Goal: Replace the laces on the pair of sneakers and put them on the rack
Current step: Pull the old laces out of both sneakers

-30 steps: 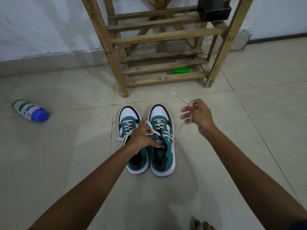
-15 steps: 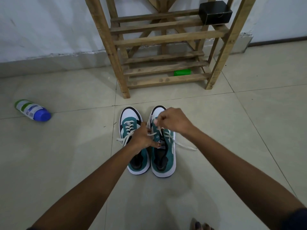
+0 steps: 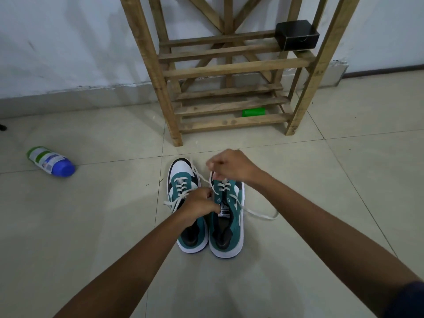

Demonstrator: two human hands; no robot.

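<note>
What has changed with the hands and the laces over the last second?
The right hand, which held a lace up off to the right, swung in over the right sneaker and pinches lace there; a loose end now trails on the floor. The left hand stayed at the tongue; the sneakers haven't moved.

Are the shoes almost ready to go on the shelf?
Not quite. Both sneakers carry white laces: the left sneaker looks threaded, its ends loose. The right sneaker is in hand: the right hand pinches its lace up, the left hand holds by the tongue. Still left: finishing that lacing, then lifting both onto the wooden rack; they sit on the floor now.
</note>
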